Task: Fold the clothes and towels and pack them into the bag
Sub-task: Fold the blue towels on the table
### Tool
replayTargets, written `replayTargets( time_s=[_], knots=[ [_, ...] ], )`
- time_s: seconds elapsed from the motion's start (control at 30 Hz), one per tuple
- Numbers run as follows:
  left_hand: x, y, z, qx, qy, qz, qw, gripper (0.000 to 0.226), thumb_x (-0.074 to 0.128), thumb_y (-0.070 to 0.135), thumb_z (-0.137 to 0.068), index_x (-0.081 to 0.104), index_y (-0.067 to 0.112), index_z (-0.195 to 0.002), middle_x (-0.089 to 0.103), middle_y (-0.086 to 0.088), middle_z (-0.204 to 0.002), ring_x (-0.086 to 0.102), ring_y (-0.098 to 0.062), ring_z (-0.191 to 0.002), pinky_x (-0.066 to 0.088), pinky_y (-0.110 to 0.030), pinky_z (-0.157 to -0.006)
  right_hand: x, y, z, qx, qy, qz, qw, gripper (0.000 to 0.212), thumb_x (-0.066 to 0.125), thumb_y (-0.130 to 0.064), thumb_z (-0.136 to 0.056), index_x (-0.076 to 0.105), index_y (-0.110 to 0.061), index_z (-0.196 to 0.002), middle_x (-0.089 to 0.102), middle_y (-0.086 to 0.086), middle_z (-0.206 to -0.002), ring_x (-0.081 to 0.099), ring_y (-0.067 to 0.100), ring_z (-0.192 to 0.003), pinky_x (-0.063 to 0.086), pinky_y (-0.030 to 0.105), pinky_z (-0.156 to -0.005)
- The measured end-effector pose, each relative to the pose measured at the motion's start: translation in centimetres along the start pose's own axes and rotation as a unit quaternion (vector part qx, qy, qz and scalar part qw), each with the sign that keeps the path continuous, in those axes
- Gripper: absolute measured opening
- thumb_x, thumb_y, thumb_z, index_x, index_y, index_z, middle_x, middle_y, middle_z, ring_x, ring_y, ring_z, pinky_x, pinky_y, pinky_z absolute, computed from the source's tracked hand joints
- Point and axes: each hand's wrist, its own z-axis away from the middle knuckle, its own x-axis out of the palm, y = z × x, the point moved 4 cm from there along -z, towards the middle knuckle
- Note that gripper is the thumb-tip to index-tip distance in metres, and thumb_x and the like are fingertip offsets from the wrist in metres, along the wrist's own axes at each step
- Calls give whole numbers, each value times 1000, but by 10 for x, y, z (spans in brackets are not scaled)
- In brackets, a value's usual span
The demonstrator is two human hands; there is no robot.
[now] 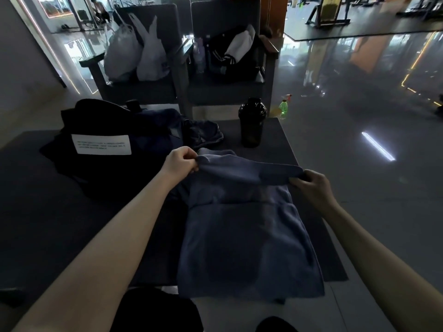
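Note:
A blue-grey towel point(244, 236) lies lengthwise on the dark table point(60, 224), its near end hanging over the front edge. Its far edge is lifted off the table. My left hand point(182, 161) pinches the left corner of that raised edge, and my right hand point(309, 185) pinches the right corner. A dark bag point(124, 130) with a white label point(102, 144) sits at the table's back left, with a dark garment point(206, 134) crumpled beside it.
A black shaker bottle point(251, 123) stands at the table's far right corner. A green bottle point(283, 109) is on the floor beyond. Two dark chairs behind hold white plastic bags point(139, 53) and a black sports bag point(230, 56).

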Motion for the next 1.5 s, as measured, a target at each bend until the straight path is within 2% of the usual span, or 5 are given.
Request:
replayTargets(
  time_s=[0.13, 0.73, 1.13, 1.37, 1.5],
  knots=[
    [-4, -7, 26, -7, -26, -15, 1000, 34, 50, -15, -80, 61, 16, -69, 56, -7, -62, 49, -11, -54, 41, -16, -52, -3, 3, 24, -23, -6, 34, 999, 12, 70, -10, -78, 64, 1, -77, 63, 11, -72, 50, 14, -64, 38, 15, -50],
    [-8, -45, 110, 18, -68, -200, 977, 17, 75, 8, -78, 73, 6, -95, 69, -7, -99, 64, -19, -94, 49, -25, -87, -14, 18, 104, -91, -40, 156, 983, 23, 67, -4, -76, 57, -6, -56, 51, 5, -50, 41, 17, -49, 32, 20, -48],
    [9, -70, 135, 59, -80, -226, 969, 9, 68, 6, -84, 71, 15, -82, 61, -1, -92, 59, -20, -88, 46, -28, -78, -22, 19, 126, -190, -24, 195, 962, 20, 65, 5, -80, 76, -7, -92, 73, 14, -96, 70, 31, -85, 55, 38, -74],
    [12, -87, 150, 11, -117, -245, 962, 48, 42, -15, -78, 67, 24, -65, 65, 1, -93, 61, -18, -92, 50, -30, -86, -16, 51, 135, -94, -119, 240, 959, 32, 56, 3, -82, 73, -11, -105, 57, 13, -132, 51, 30, -123, 38, 36, -104],
    [20, -85, 149, -44, -124, -222, 966, 35, 45, -3, -85, 74, 15, -78, 60, 2, -98, 56, -15, -95, 44, -25, -89, -15, 48, 132, -48, -120, 239, 962, 26, 51, -22, -96, 74, -13, -106, 55, 4, -136, 46, 26, -127, 37, 37, -104]
  ],
)
